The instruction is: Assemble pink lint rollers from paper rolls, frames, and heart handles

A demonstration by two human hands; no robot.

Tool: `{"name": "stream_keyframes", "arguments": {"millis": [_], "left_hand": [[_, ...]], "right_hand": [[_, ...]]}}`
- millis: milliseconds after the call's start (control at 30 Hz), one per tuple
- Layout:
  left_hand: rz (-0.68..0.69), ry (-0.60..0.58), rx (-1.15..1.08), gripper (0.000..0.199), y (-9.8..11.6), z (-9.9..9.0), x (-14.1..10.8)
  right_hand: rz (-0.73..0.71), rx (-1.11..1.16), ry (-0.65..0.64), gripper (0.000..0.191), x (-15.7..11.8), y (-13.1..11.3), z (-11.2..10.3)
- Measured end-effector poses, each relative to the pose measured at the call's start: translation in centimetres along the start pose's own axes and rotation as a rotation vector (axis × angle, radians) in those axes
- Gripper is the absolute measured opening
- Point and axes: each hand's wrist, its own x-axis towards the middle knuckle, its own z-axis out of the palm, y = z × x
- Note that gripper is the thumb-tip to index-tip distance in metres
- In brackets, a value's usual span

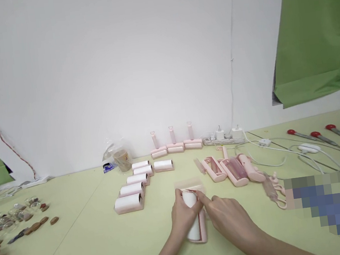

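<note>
A lint roller (193, 228), a white paper roll in a pink plastic housing, lies lengthwise in front of me on the table. My left hand (182, 211) is closed around its left side near the far end, thumb across the white roll. My right hand (226, 212) is closed too, with thumb and fingertips pressed on the far right end of the housing. A clear plastic cover (192, 183) lies just beyond my fingers. Left of the hands rest several white paper rolls (128, 203) in pink-edged clear covers. Empty pink housings (235, 173) lie to the right.
Assembled pink lint rollers (175, 147) stand along the wall beside a power strip (223, 140) with cables. A bagged tape roll (122, 161) sits at the back. Red-topped tools (323, 139) lie far right, small glass domes (15, 214) far left. Someone's blurred sleeve (334, 210) is at right.
</note>
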Motion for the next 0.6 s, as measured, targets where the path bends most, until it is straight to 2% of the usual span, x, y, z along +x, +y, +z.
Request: {"name": "stream_keyframes", "arguments": {"millis": [133, 433, 600], "left_hand": [[0.001, -0.036, 0.038, 0.033, 0.4, 0.1, -0.3], [-0.002, 0.014, 0.244, 0.029, 2.2, -0.5, -0.9], [0.127, 0.091, 0.329, 0.026, 2.4, -0.2, -1.1]], "right_hand": [[0.049, -0.031, -0.061, 0.041, -0.4, -0.3, -0.2], [0.087, 0.002, -0.069, 0.035, -0.3, -0.6, 0.1], [0.124, 0.067, -0.101, 0.034, -0.2, -0.6, 0.0]]}}
